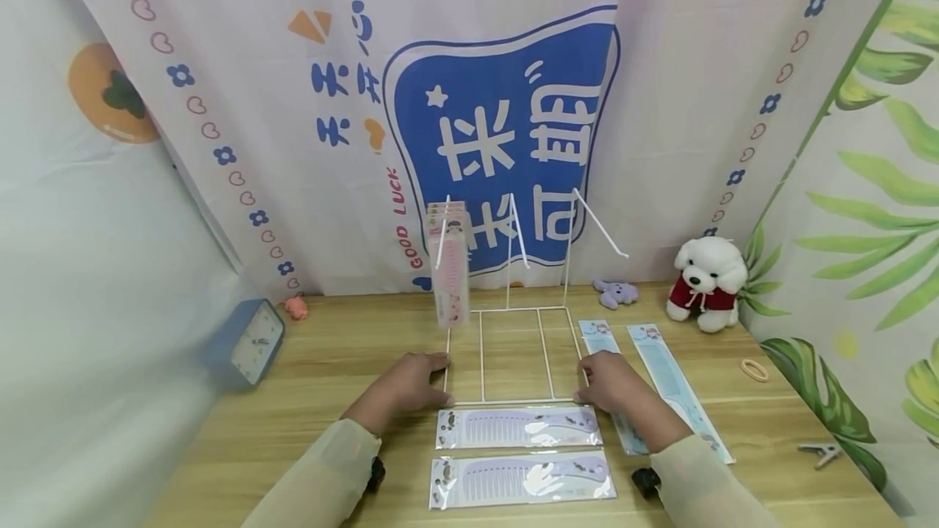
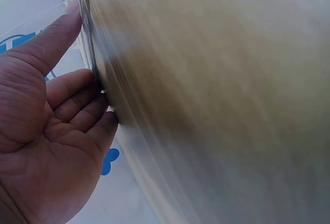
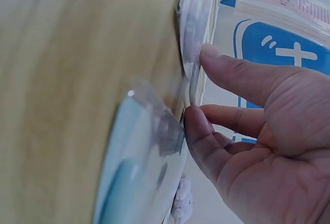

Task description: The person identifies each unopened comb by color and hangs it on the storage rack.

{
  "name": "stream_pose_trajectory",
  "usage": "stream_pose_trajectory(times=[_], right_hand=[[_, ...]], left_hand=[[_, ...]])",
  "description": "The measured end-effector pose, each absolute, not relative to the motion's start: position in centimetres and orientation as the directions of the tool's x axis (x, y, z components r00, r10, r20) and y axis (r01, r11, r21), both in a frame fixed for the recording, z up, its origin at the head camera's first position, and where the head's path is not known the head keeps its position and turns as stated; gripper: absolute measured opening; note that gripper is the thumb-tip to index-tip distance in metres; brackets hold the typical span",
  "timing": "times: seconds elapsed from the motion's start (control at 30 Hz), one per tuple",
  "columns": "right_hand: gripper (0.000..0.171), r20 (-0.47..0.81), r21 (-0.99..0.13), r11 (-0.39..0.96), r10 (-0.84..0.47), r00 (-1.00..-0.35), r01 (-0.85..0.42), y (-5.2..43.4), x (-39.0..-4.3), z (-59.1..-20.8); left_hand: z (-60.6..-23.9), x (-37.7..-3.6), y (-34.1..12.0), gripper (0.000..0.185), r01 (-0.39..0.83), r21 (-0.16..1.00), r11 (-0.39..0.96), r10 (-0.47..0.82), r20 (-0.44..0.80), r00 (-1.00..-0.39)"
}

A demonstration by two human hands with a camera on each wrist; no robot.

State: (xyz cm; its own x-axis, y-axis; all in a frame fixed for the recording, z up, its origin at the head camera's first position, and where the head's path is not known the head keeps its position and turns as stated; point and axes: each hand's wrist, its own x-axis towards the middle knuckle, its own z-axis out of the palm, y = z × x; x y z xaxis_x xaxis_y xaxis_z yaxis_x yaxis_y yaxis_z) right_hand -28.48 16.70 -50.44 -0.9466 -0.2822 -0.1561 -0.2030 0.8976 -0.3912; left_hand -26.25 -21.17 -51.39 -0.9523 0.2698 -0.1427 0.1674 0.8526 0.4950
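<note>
A white wire display rack (image 1: 509, 310) with three prongs stands on the wooden table. My left hand (image 1: 412, 381) is at the left front of its base, thumb by the corner and fingers along the side wire. At the right front corner, my right hand (image 1: 609, 381) holds the base wire between thumb and fingers. Several packaged pink combs (image 1: 451, 275) hang from the left prong; the other two prongs are bare. In front of the base lie two packaged purple combs, a nearer one (image 1: 522, 479) and a farther one (image 1: 519, 428).
Two packaged blue combs lie to the right, one (image 1: 671, 373) in plain sight and another (image 1: 600, 336) partly under my right arm. Around them are a plush dog (image 1: 707, 283), a purple toy (image 1: 614, 293), a hair tie (image 1: 754, 371) and a clip (image 1: 820, 453). A blue clock (image 1: 257, 341) stands left.
</note>
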Motion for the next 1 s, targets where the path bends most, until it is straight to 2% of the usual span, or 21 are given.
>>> stream_pose_trajectory(times=[0.27, 0.37, 0.5, 0.67, 0.83, 1.0], right_hand=[[0.063, -0.081, -0.542, 0.819, -0.271, -0.959, -0.186, 17.7, -27.8, -49.9], [0.06, -0.019, -0.599, 0.779, -0.244, -0.97, -0.184, 19.1, -27.3, -48.8], [0.052, 0.039, -0.647, 0.752, -0.134, -0.99, -0.127, 21.7, -27.0, -48.2], [0.06, 0.028, -0.645, 0.764, 0.009, -1.0, -0.011, 25.7, -27.0, -49.2], [0.074, -0.078, -0.586, 0.806, 0.04, -0.996, 0.078, 28.4, -26.7, -50.1], [0.077, -0.159, -0.532, 0.833, 0.078, -0.984, 0.152, 29.3, -26.1, -50.3]], left_hand=[[-51.2, -26.0, -21.1, 0.081, 0.147, 0.499, 0.854, 0.255, -0.155, -0.954], [-51.2, -26.0, -21.1, 0.081, 0.146, 0.497, 0.856, 0.254, -0.158, -0.954], [-51.1, -26.0, -21.2, 0.081, 0.145, 0.493, 0.858, 0.254, -0.161, -0.954], [-51.1, -26.0, -21.0, 0.081, 0.136, 0.503, 0.854, 0.248, -0.163, -0.955], [-51.2, -26.1, -21.0, 0.08, 0.138, 0.507, 0.851, 0.249, -0.157, -0.956], [-51.2, -26.1, -20.9, 0.081, 0.127, 0.507, 0.853, 0.24, -0.165, -0.957]])
